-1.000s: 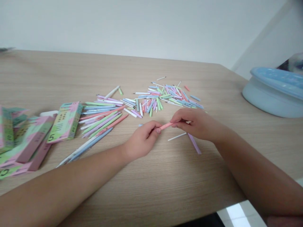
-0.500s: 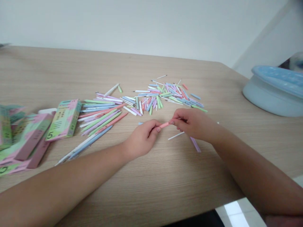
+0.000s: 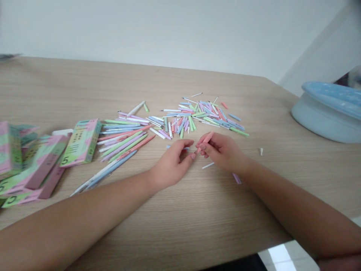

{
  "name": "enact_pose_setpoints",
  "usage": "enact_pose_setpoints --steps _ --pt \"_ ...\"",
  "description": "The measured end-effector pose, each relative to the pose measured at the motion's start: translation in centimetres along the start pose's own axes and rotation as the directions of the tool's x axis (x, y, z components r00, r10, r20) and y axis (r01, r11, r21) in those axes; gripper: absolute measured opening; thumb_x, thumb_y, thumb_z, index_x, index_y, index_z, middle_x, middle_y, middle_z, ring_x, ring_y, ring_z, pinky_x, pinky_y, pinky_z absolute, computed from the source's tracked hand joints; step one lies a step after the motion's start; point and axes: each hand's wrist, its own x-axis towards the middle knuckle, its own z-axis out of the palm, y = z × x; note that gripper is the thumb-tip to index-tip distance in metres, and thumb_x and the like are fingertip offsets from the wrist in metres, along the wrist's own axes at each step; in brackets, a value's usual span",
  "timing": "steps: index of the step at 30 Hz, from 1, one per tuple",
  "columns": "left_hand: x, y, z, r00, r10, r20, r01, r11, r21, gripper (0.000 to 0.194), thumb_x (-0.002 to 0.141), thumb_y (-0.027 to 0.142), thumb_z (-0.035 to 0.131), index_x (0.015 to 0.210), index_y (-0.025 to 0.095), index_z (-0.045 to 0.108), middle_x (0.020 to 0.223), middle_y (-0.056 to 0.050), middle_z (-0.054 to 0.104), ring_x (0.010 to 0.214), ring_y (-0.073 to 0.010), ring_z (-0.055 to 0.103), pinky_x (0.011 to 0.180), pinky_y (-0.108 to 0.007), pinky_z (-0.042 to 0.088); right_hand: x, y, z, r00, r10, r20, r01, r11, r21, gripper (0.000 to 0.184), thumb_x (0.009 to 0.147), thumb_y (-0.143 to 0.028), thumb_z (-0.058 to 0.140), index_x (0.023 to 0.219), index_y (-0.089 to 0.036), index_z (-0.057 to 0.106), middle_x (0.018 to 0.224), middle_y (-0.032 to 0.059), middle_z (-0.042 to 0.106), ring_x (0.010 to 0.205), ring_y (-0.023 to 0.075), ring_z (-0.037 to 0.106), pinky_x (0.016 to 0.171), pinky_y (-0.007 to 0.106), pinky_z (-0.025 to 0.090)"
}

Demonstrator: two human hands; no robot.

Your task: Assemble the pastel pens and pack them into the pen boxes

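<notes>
My right hand (image 3: 224, 151) is closed on a short pink pen barrel (image 3: 207, 138), which tilts up and away from me. My left hand (image 3: 172, 162) rests on the wooden table (image 3: 197, 222) just left of it. Its thumb and forefinger are parted, and the forefinger tip meets the barrel's lower end. A thin white refill (image 3: 208, 165) lies on the table under my right hand. A purple barrel (image 3: 236, 178) shows beside my right wrist.
A heap of pastel pen parts (image 3: 197, 116) lies beyond my hands. Whole pens (image 3: 121, 145) are laid in a row to the left, beside pink-green boxes (image 3: 81, 143). A small white piece (image 3: 261, 151) lies at right. A pale blue lidded tub (image 3: 327, 114) stands far right.
The pink barrel lay level between both hands; now my left hand has let go and only my right hand holds it, swung up at an angle. My right hand moved slightly left.
</notes>
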Motion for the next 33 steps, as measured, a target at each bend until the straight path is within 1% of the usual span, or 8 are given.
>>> enact_pose_setpoints --steps 4,9,20,24,26,29,30,33 --pt "0.1 0.3 0.0 0.999 -0.006 0.037 0.006 1.000 0.019 0.038 0.100 0.036 0.060 0.133 0.017 0.059 0.127 -0.014 0.070 0.113 -0.0239 0.068 0.097 -0.041 0.056 0.1 -0.5 -0.1 0.999 0.013 0.035 -0.008 0.993 -0.118 0.022 0.102 -0.039 0.059 0.089 -0.021 0.064 0.079 0.0010 0.070 0.067 0.0155 0.065 0.065 0.029 0.049" --pt "0.1 1.0 -0.2 0.993 -0.004 0.117 -0.008 0.995 0.101 0.032 0.098 0.027 0.059 0.129 0.019 0.063 0.122 -0.009 0.073 0.107 -0.0221 0.070 0.093 -0.038 0.057 0.2 -1.0 -0.1 0.989 -0.090 0.114 0.120 0.948 -0.294 0.012 0.099 -0.027 0.061 0.088 -0.022 0.062 0.081 0.0001 0.069 0.075 0.0160 0.064 0.071 0.029 0.046" --pt "0.3 1.2 -0.4 0.991 -0.011 0.136 -0.011 0.987 0.159 0.031 0.096 0.024 0.060 0.127 0.019 0.064 0.116 -0.009 0.074 0.104 -0.0221 0.071 0.092 -0.037 0.056 0.2 -0.1 -0.1 0.995 -0.058 0.087 0.079 0.961 -0.265 0.014 0.100 -0.031 0.060 0.089 -0.022 0.060 0.081 0.0004 0.066 0.072 0.0159 0.062 0.067 0.029 0.046" --pt "0.1 1.0 -0.2 0.993 0.011 0.118 -0.027 0.991 0.131 0.039 0.094 0.024 0.064 0.133 0.019 0.060 0.123 -0.011 0.072 0.112 -0.0235 0.070 0.099 -0.040 0.056 0.0 0.2 0.0 1.000 -0.002 0.028 0.006 0.991 -0.134 0.017 0.101 -0.036 0.060 0.091 -0.022 0.061 0.079 0.0006 0.067 0.067 0.0151 0.063 0.063 0.029 0.049" --pt "-0.1 0.9 -0.1 0.992 0.037 0.124 -0.043 0.998 0.046 0.047 0.094 0.023 0.065 0.139 0.020 0.053 0.129 -0.012 0.070 0.117 -0.0229 0.068 0.102 -0.040 0.056 0.1 0.3 0.2 0.997 0.061 -0.046 -0.060 0.998 0.013 0.022 0.101 -0.042 0.061 0.092 -0.022 0.061 0.074 -0.0002 0.066 0.062 0.0149 0.063 0.059 0.029 0.052" --pt "-0.4 1.1 -0.1 0.979 0.137 0.150 -0.121 0.986 -0.111 0.054 0.096 0.020 0.064 0.146 0.021 0.045 0.138 -0.012 0.066 0.124 -0.0208 0.066 0.106 -0.038 0.055 0.5 0.1 0.3 0.976 0.165 -0.143 -0.124 0.957 0.261 0.033 0.098 -0.054 0.062 0.091 -0.022 0.061 0.067 -0.0016 0.065 0.055 0.0138 0.062 0.054 0.028 0.054" --pt "-0.5 1.2 -0.2 0.974 0.170 0.151 -0.153 0.981 -0.116 0.052 0.096 0.020 0.064 0.145 0.022 0.047 0.138 -0.012 0.066 0.124 -0.0206 0.066 0.107 -0.038 0.055 0.7 0.1 0.3 0.966 0.199 -0.162 -0.138 0.935 0.325 0.036 0.097 -0.057 0.063 0.091 -0.022 0.061 0.066 -0.0018 0.065 0.053 0.0131 0.061 0.051 0.027 0.054" --pt "-0.7 1.6 -0.5 0.969 0.206 0.138 -0.209 0.978 0.002 0.041 0.094 0.026 0.070 0.134 0.022 0.061 0.129 -0.009 0.072 0.118 -0.0217 0.069 0.107 -0.039 0.055 1.1 0.1 0.3 0.941 0.283 -0.184 -0.176 0.877 0.447 0.042 0.093 -0.063 0.066 0.088 -0.021 0.063 0.062 -0.0027 0.063 0.048 0.0109 0.057 0.044 0.023 0.049"
